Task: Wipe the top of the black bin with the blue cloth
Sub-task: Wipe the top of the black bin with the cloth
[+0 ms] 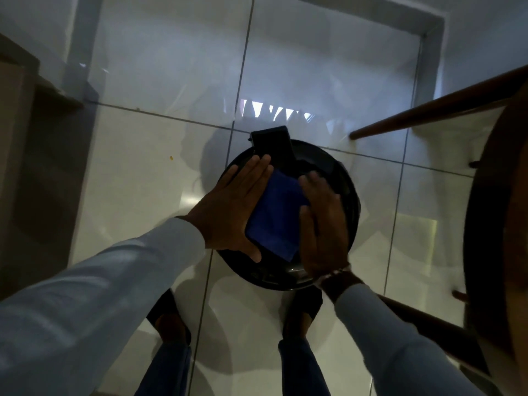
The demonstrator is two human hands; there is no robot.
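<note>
The round black bin (347, 192) stands on the white tiled floor just ahead of my feet, seen from above. A folded blue cloth (274, 215) lies over the middle of its lid. My left hand (228, 207) is flat with straight fingers against the cloth's left side, thumb along its near edge. My right hand (323, 224) is flat against the cloth's right side and looks slightly blurred. The cloth is held between the two hands, which hide much of the lid. A black foot pedal (273, 144) sticks out at the bin's far side.
A round dark wooden table (497, 224) with slanted legs (428, 110) stands close on the right of the bin. Brown furniture (17, 138) lines the left edge. My feet in dark sandals (168, 318) stand on the tiles.
</note>
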